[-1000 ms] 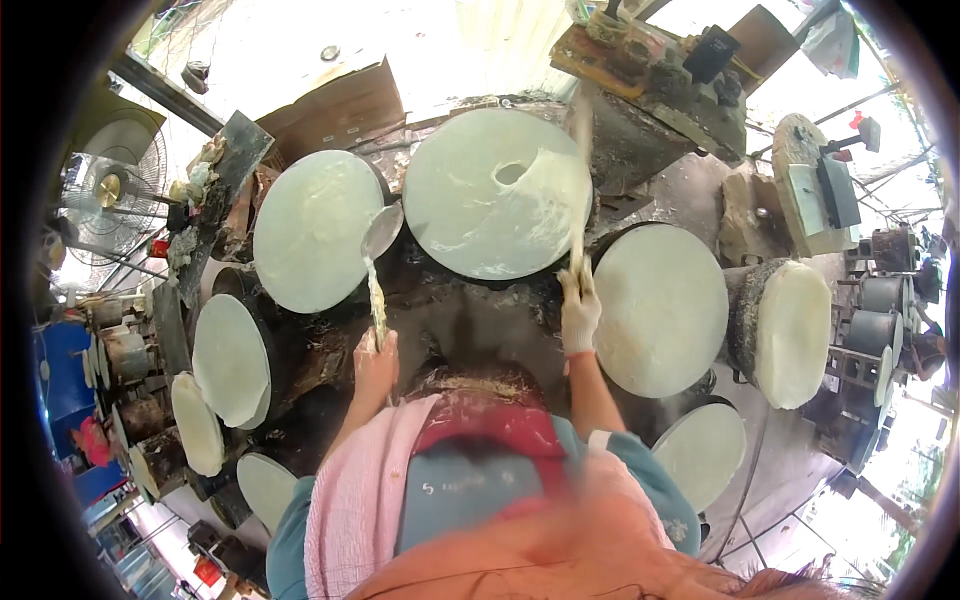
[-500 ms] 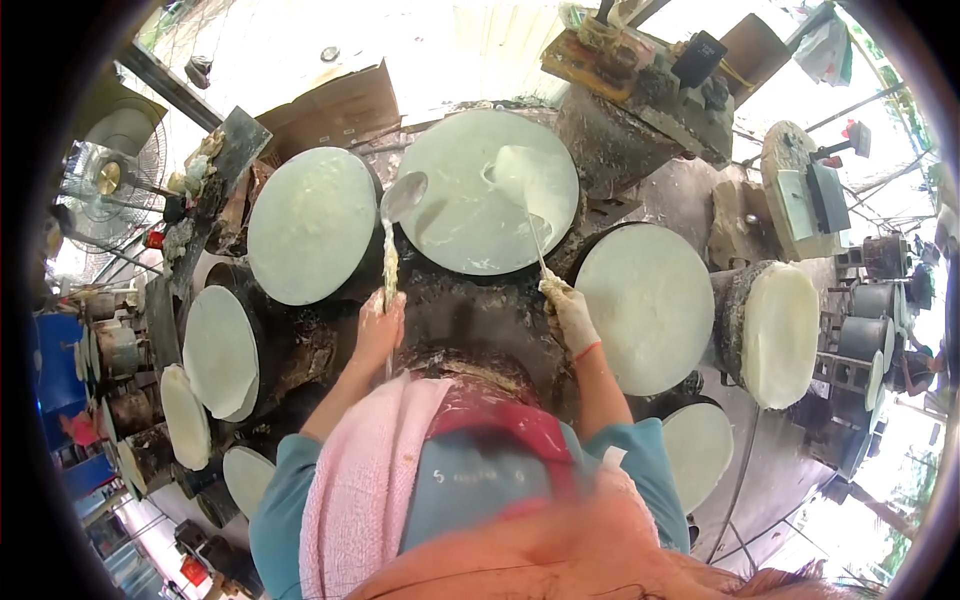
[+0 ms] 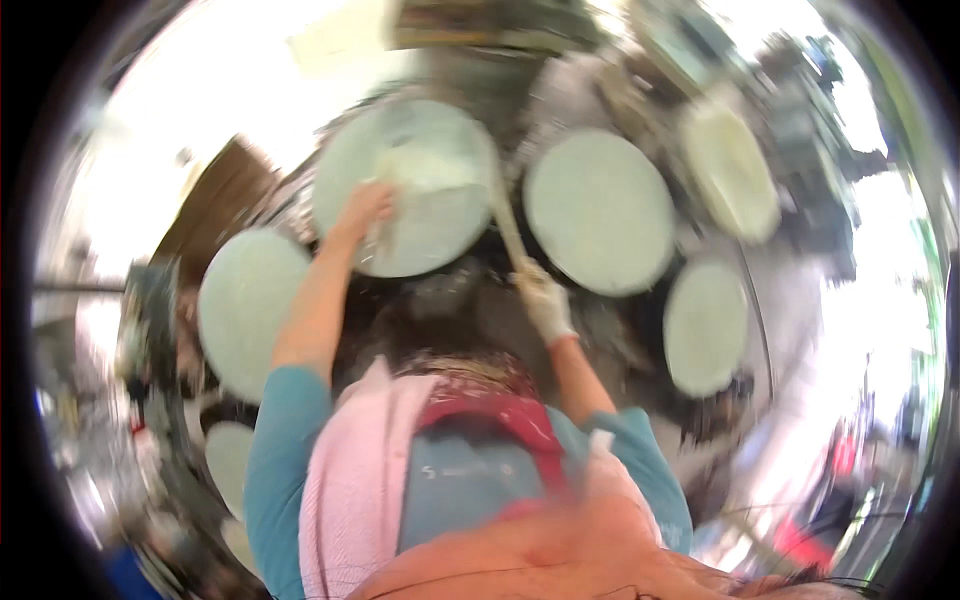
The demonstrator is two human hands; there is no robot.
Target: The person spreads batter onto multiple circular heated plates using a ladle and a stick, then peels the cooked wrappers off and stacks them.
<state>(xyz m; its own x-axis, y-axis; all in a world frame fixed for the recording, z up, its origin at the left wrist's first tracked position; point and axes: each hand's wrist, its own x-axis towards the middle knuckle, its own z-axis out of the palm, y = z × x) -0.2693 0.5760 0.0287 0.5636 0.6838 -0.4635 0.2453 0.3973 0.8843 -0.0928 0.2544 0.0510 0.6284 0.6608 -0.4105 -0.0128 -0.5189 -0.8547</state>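
The view is smeared by motion. My bare left hand [image 3: 375, 203] is closed over the middle round pale-green flat top [image 3: 350, 235], its fingers round a ladle whose handle trails below; the bowl is blurred. A whitish patch of batter [image 3: 440, 170] lies on that top by the hand. My right hand [image 3: 542, 297], in a pale glove, is closed on a long thin stick [image 3: 507, 222]. The stick slants up between the middle top and the round top [image 3: 600, 212] to its right, its upper end near the middle top's right edge.
More round pale tops surround me: one at left [image 3: 252, 312], one at right [image 3: 706, 328], and a cream-coloured one [image 3: 730, 172] at the far right. A cardboard box [image 3: 215, 210] stands at the far left. A pink towel [image 3: 355, 470] hangs over my front.
My view has swung to the right. My left hand has moved forward over the middle top with the ladle. The white sheet seen by the stick no longer shows clearly.
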